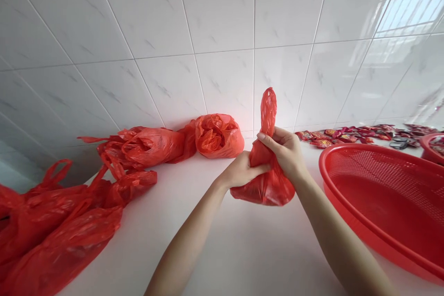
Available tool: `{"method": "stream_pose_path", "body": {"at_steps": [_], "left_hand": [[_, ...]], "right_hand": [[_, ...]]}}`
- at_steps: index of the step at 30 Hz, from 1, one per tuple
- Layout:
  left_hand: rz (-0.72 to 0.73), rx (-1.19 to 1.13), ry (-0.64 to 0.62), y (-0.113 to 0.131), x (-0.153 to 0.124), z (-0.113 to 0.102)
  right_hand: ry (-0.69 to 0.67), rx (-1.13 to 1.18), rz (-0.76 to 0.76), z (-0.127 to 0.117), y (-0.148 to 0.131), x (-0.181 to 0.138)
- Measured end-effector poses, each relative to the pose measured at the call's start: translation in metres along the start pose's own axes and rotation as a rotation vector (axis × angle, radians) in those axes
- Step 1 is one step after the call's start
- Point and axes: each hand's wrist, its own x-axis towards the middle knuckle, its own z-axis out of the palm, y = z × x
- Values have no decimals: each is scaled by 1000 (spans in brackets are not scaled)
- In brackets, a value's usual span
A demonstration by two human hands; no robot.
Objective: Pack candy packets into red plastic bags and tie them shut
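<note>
I hold a small filled red plastic bag point(267, 187) above the white counter point(215, 240), right in front of me. My left hand point(241, 172) is closed around its neck from the left. My right hand point(286, 152) is wrapped round the same neck from the right. The twisted top of the bag sticks straight up above my fingers. What is inside the bag is hidden by the plastic.
Several tied red bags point(62, 226) lie along the left, with more point(218, 136) against the tiled wall. A large red perforated basket point(388, 203) stands at the right, a second red basket point(433, 148) behind it. Small red wrapped packets point(347, 135) lie scattered at the back right.
</note>
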Motion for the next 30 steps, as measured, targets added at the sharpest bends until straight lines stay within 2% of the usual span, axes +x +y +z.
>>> {"method": "stream_pose_path", "body": {"at_steps": [2,4,7,11,16,23,30], "left_hand": [[62,-26,-113,4,-3,-8],[140,-107,-160,9,-5,-17],[233,-261,-46,14,-8,-26],[240,-356,123,15,-7,-27],[230,-374,206,17,-7,-22],[306,-344,444,23,-12,-30],[298,-378,537,19,-11,-35]], "right_hand": [[-61,52,36,-1,-2,0],[-152,88,76,-1,-2,0],[-294,89,105,-1,0,0],[-399,10,108,0,1,-1],[-517,-114,102,-1,-3,-3],[-384,-185,-32,-4,-7,-3],[-349,-104,-91,-8,-8,-2]]}}
